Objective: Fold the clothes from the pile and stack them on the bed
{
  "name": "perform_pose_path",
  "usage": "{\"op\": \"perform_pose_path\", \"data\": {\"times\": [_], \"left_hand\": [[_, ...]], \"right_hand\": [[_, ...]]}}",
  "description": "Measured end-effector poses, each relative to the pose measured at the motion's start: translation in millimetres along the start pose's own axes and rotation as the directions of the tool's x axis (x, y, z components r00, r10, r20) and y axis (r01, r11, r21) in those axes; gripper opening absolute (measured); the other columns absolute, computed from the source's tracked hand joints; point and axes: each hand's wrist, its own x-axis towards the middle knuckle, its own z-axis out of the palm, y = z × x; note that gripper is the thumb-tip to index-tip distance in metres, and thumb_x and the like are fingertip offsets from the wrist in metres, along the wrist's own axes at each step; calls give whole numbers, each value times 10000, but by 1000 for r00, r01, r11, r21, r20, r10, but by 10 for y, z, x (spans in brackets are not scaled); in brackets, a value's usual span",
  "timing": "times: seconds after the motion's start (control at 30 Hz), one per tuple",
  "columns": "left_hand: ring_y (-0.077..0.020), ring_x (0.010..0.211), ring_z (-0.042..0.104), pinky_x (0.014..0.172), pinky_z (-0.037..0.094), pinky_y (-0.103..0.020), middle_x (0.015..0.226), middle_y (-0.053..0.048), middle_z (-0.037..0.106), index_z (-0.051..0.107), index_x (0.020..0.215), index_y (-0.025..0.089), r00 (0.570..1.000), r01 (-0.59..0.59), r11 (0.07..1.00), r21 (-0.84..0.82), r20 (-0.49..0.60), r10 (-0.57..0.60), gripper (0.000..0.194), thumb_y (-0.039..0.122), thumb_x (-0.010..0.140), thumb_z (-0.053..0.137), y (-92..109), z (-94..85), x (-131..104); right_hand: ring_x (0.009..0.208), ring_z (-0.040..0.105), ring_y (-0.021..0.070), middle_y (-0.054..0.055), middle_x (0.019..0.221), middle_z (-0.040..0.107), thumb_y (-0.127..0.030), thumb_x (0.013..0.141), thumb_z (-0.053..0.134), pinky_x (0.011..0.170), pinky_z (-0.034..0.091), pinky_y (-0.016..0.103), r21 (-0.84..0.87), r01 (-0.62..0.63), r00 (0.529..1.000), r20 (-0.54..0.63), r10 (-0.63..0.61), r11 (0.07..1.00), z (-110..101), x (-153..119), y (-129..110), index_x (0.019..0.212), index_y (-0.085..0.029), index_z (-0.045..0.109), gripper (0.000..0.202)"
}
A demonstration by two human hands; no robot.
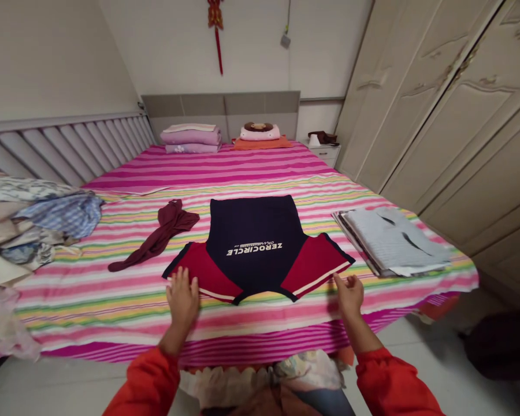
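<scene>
Navy, smooth-knit T-shirt (pixel 255 231) with red sleeves, flat on the striped bed (pixel 242 329)

Its neckline faces me, its length running towards the headboard (pixel 223 110). My left hand (pixel 182 297) spreads open on one sleeve; my right hand (pixel 349 292) curls at the other, grip unclear. Twisted maroon cloth (pixel 167 231) lies left, folded grey garments (pixel 394 240) right.

Your 2 arms reach forward in red sleeves, your left hand (pixel 182 296) palm down with fingers spread, your right hand (pixel 349 292) turned inward with its fingers curled.
</scene>
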Motion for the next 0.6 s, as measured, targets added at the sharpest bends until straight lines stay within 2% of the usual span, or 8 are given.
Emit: {"op": "perform_pose_path", "data": {"times": [0.07,0.1,0.17,0.23,0.3,0.37,0.47,0.6], "left_hand": [[-317,1427,353,1144,283,-554,1514,-152,451,511,1392,146,985,-152,986,-67,74,157,512,378,959,367,350,133,-207],[-305,1429,353,1148,286,-539,1518,-133,452,515,1392,174,955,-249,963,-104,136,262,502,376,944,412,540,208,-317],[-293,1438,341,1157,279,-527,1533,-106,437,500,1410,210,858,-415,892,-180,248,450,531,369,903,499,915,348,-522],[-289,1444,330,1167,261,-535,1542,-92,425,475,1432,223,767,-511,827,-235,310,562,588,365,867,558,1234,459,-680],[-294,1447,323,1173,241,-554,1543,-86,424,464,1442,231,730,-544,801,-251,328,599,612,368,857,577,1447,535,-781],[-298,1450,313,1176,224,-571,1547,-77,420,460,1447,241,731,-554,797,-239,318,603,599,368,871,563,1542,583,-840],[-294,1447,320,1177,224,-562,1545,-66,424,458,1452,246,743,-576,791,-206,272,612,569,353,897,526,1532,615,-889],[-285,1430,353,1165,262,-525,1521,-53,460,486,1431,246,736,-608,771,-188,230,637,527,320,910,500,1463,613,-917]], "right_hand": [[657,527,140,-66,669,460,-636,563,738,648,498,288,104,-121,993,14,120,987,46,56,-54,786,-238,429,552],[617,517,127,-80,633,440,-628,541,762,610,494,269,157,-181,983,40,177,971,71,79,-92,751,-247,404,563],[553,506,113,-90,568,434,-600,513,806,557,494,252,236,-283,958,112,263,930,117,114,-176,689,-253,379,578],[508,502,107,-85,517,452,-551,510,843,523,501,248,283,-374,925,181,333,883,141,139,-255,643,-247,387,564],[484,517,105,-73,499,494,-493,533,865,501,508,239,311,-451,889,233,393,836,136,160,-314,636,-232,435,513],[487,553,105,-54,522,555,-438,576,867,499,519,226,332,-512,856,276,438,792,107,182,-349,669,-212,507,435],[472,575,104,-48,519,579,-378,642,847,496,530,212,352,-572,817,327,475,741,57,230,-380,714,-193,571,340],[514,635,143,-22,548,637,-346,691,821,535,573,248,371,-581,807,380,453,724,73,358,-457,741,-196,600,271]]}}
